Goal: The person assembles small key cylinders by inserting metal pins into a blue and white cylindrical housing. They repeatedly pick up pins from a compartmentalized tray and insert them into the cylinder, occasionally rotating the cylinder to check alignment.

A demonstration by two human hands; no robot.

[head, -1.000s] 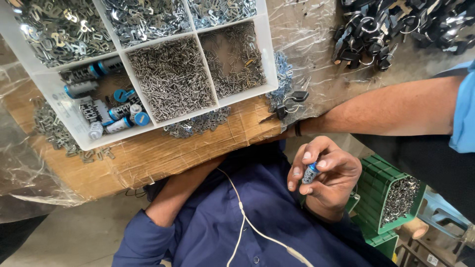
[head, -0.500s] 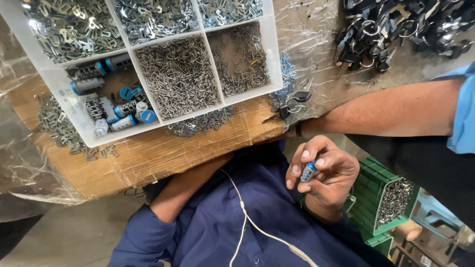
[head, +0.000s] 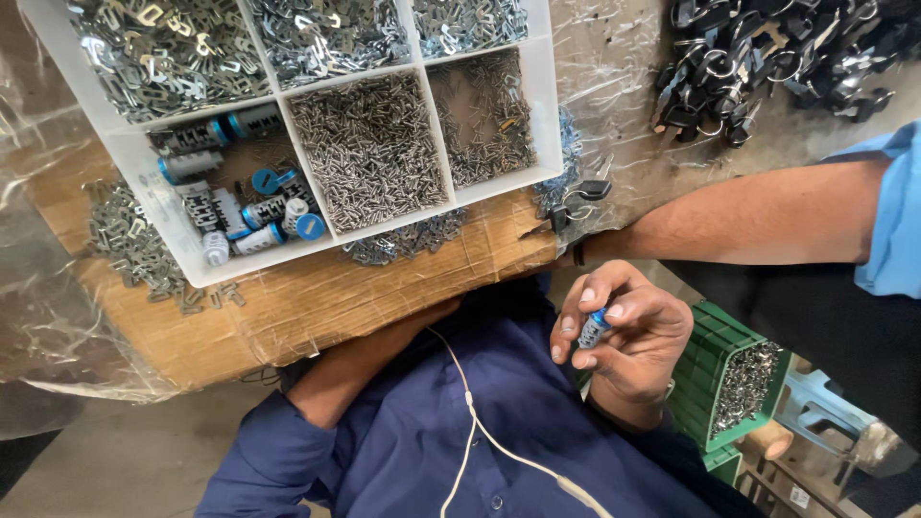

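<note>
My right hand is held over my lap below the table edge, fingers closed on a small silver lock cylinder with a blue end. My left forearm, in a dark blue sleeve, reaches up under the cardboard-covered tabletop, which hides the hand. On the table stands a white divided tray. One compartment holds more blue-ended cylinders, another small metal pins, and others flat metal pieces.
Another person's bare arm with a light blue sleeve lies along the table edge from the right. A heap of black parts with rings sits at the top right. A green crate of metal bits stands low right. A white cord crosses my shirt.
My right hand stays in place with the cylinder, its fingers shifting slightly. The view has drifted a little, and the tray sits slightly further right in it.
</note>
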